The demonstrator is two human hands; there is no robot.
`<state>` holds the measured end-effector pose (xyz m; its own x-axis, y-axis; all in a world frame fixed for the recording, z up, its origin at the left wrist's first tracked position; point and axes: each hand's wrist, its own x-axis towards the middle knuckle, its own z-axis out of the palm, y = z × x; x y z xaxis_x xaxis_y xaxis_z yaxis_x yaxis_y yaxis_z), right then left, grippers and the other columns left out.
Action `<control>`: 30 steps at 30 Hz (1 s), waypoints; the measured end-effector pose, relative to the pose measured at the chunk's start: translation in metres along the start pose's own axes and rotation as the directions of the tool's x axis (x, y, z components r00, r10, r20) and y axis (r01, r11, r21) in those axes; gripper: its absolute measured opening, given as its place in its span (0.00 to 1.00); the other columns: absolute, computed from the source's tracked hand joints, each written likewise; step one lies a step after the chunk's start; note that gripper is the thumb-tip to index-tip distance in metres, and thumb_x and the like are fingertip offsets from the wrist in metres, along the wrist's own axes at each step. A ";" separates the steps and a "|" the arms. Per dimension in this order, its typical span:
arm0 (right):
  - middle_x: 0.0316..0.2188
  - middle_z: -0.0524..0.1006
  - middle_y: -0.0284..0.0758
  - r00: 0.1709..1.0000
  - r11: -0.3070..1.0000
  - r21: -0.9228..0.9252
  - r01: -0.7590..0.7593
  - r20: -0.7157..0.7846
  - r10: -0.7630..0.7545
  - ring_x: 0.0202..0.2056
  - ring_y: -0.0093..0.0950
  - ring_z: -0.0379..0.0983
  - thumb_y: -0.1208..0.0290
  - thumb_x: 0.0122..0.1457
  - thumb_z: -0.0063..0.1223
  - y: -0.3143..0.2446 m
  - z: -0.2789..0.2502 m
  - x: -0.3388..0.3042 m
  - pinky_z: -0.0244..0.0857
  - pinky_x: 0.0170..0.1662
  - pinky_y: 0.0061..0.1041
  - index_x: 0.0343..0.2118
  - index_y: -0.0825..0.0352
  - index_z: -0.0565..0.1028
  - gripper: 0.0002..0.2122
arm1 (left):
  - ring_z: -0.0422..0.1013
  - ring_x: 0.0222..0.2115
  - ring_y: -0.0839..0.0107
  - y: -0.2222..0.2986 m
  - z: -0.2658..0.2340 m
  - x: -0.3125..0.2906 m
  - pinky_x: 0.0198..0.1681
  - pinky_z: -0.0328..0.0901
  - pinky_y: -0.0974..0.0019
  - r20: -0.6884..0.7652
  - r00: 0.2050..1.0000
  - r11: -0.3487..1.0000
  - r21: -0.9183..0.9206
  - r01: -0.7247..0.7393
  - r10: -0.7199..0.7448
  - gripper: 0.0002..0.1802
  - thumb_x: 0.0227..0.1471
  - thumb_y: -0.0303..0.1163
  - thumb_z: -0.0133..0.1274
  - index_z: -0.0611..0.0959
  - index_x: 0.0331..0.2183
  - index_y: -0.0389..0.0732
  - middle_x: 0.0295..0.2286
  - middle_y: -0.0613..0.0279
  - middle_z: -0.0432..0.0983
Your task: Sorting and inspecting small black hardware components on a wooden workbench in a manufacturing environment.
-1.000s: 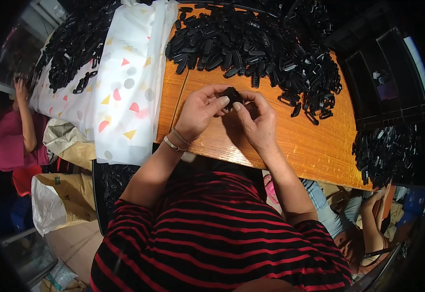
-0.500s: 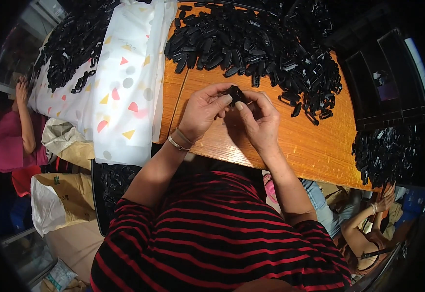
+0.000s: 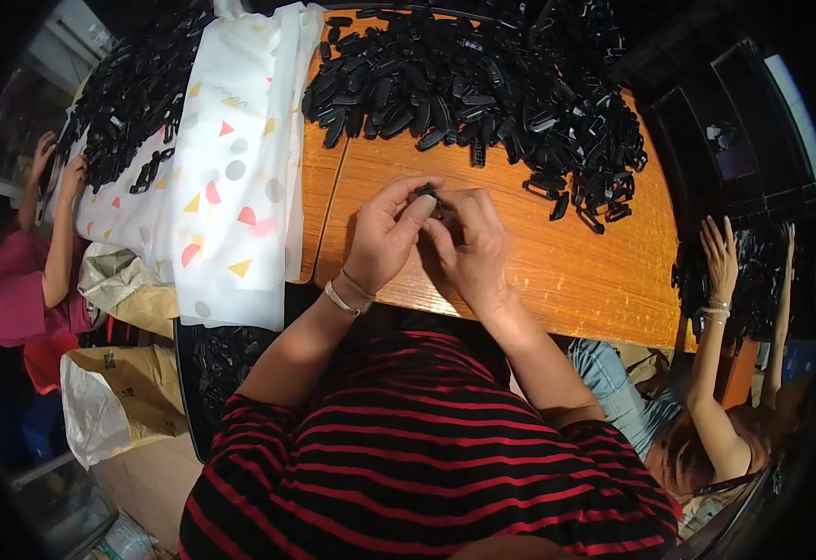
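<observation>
A small black plastic part [image 3: 426, 192] is held over the near part of the wooden table, mostly covered by my fingers. My left hand [image 3: 387, 230] pinches it between thumb and forefinger. Close against it, my right hand [image 3: 473, 247] has its thumb and bent fingers closed at the part's near side. The part's exact kind cannot be made out. Beyond both hands, a heap of similar black plastic parts [image 3: 417, 84] covers the far side of the table.
The orange-brown wooden table [image 3: 557, 280] carries a patterned white plastic sheet [image 3: 231, 187] on its left. More black parts [image 3: 133, 112] lie further left. A black crate [image 3: 744, 149] stands at right. Co-workers' hands [image 3: 721, 257] reach in at both sides. An open sack [image 3: 128, 401] sits lower left.
Both my hands have drawn slightly left and nearer, and the fingers now cover more of the part. The co-worker at right has raised both hands to the parts there.
</observation>
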<state>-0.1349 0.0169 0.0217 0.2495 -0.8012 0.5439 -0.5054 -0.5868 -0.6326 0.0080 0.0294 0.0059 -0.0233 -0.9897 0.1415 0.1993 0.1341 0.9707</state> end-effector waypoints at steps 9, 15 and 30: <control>0.33 0.76 0.43 0.994 0.966 0.232 -0.111 0.017 0.110 0.31 0.37 0.75 0.72 0.54 0.61 0.006 0.009 -0.020 0.69 0.33 0.30 0.48 0.70 0.68 0.20 | 0.66 0.29 0.80 0.007 0.013 0.007 0.35 0.64 0.76 0.121 0.992 0.993 -0.104 0.057 -0.044 0.15 0.66 0.35 0.40 0.77 0.34 0.35 0.27 0.68 0.71; 0.30 0.76 0.40 0.979 0.895 0.400 -0.197 0.036 0.199 0.29 0.30 0.74 0.71 0.54 0.62 0.019 -0.002 -0.017 0.69 0.33 0.27 0.47 0.71 0.69 0.20 | 0.66 0.27 0.81 0.007 0.022 0.024 0.34 0.64 0.75 0.205 0.968 0.986 -0.063 0.157 -0.142 0.17 0.66 0.36 0.41 0.77 0.31 0.34 0.24 0.69 0.71; 0.44 0.70 0.48 0.953 0.754 -0.656 0.021 0.241 0.184 0.33 0.47 0.76 0.73 0.52 0.57 0.092 -0.052 0.074 0.72 0.35 0.41 0.46 0.67 0.73 0.16 | 0.74 0.31 0.56 -0.026 0.023 0.108 0.30 0.71 0.58 0.459 0.855 0.109 0.862 -0.494 0.243 0.11 0.48 0.23 0.50 0.80 0.36 0.44 0.40 0.54 0.69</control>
<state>-0.2056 -0.0908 0.0324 0.3441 -0.8996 0.2688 -0.9182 -0.3823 -0.1038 -0.0223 -0.0795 0.0006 -0.4213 -0.7899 0.4456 -0.8116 0.5476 0.2035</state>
